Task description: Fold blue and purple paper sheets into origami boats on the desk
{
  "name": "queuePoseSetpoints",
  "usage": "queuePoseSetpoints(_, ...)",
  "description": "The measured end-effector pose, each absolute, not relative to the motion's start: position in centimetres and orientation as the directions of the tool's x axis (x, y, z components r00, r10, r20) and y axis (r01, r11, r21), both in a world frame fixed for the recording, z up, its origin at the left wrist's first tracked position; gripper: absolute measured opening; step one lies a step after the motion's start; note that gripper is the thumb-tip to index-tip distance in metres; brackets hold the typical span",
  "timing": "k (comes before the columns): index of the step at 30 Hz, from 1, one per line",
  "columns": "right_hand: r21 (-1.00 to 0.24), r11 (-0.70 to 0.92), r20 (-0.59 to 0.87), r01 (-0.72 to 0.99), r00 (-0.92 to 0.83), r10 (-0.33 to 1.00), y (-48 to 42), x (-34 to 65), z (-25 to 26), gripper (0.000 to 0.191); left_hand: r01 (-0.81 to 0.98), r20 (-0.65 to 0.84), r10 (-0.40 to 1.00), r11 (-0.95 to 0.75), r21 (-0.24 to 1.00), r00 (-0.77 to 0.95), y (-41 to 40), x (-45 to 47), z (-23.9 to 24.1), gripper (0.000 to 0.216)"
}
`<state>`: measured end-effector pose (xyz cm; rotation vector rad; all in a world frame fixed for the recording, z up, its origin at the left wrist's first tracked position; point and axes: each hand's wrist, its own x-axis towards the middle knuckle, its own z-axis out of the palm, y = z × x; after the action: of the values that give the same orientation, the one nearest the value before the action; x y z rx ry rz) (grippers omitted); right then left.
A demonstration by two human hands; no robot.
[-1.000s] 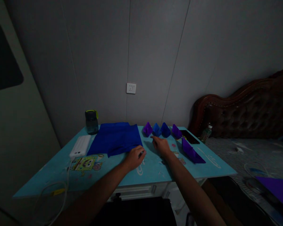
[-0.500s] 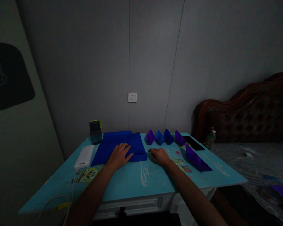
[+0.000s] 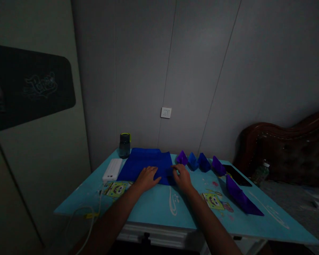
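Observation:
A sheet of dark blue paper lies on the light blue table, its far edge uneven. My left hand rests palm down on its near part, fingers stretched and thumb apart. At the sheet's right edge is my right hand, its index finger reaching onto the paper and a gap showing between finger and thumb; its other fingers are partly hidden. Beyond it stand folded paper boats: a purple boat, a lighter blue boat, a dark blue boat and another purple boat.
A larger purple paper boat lies at the right, near a dark phone-like slab. At the left are a white power bank with a cable and a dark water bottle. A plastic bottle stands by the bed.
My right hand has moved left, from beside the blue paper onto its right edge. My left hand stays on the sheet. The view has turned left and tilted.

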<state>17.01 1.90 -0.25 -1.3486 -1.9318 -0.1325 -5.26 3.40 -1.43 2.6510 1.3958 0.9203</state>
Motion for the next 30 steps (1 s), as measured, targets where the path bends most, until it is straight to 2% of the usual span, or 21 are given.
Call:
queuePoseSetpoints(2, -0.277, 0.518, 0.648, 0.809, -0.24, 0.723, 1.6, 16.5, -0.4, 0.03, 0.739, 0.506, 0.747, -0.614, 0.277, 0.431, 3.5, -5.2, -1.7, 0.041)
queuePoseSetpoints(6, -0.197, 0.608, 0.563, 0.769, -0.419, 0.712, 0.2, 16.3, -0.9, 0.031, 0.717, 0.497, 0.747, -0.627, 0.305, 0.441, 3.8, -5.4, -2.0, 0.035)
queuePoseSetpoints(10, -0.229, 0.638, 0.501, 0.736, -0.472, 0.725, -0.4, 16.5, -1.0, 0.03, 0.744, 0.446, 0.786, -0.587, 0.319, 0.429, 4.4, -5.9, -1.5, 0.035)
queuePoseSetpoints(14, -0.274, 0.641, 0.497, 0.716, -0.465, 0.732, -0.1, 16.7, -1.2, 0.033, 0.798, 0.505, 0.754, -0.572, 0.19, 0.421, 4.8, -6.7, -0.6, 0.038)
queuePoseSetpoints(19, -0.316, 0.644, 0.494, 0.697, -0.458, 0.739, 0.1, 16.8, -1.3, 0.039, 0.867, 0.769, 0.568, -0.497, 0.035, 0.295, 2.8, -6.5, 1.3, 0.04)
queuePoseSetpoints(21, -0.346, 0.639, 0.502, 0.687, -0.439, 0.745, 0.1, 16.8, -1.4, 0.041, 0.872, 0.82, 0.491, -0.489, -0.021, 0.294, 1.3, -6.0, 2.1, 0.039)
queuePoseSetpoints(24, -0.426, 0.638, 0.538, 0.642, -0.387, 0.749, 0.3, 16.6, -1.4, 0.044, 0.823, 0.829, 0.386, -0.549, -0.146, 0.405, -1.4, -5.0, 2.9, 0.035)
queuePoseSetpoints(27, -0.558, 0.624, 0.547, 0.547, -0.324, 0.772, 0.4, 16.4, -1.3, 0.053, 0.742, 0.816, 0.274, -0.62, -0.254, 0.509, -4.4, -3.6, 3.1, 0.029)
queuePoseSetpoints(30, -0.728, 0.529, 0.472, 0.435, -0.242, 0.848, 0.2, 16.5, -1.0, 0.06, 0.626, 0.793, 0.171, -0.717, -0.307, 0.585, -7.6, -1.9, 3.0, 0.027)
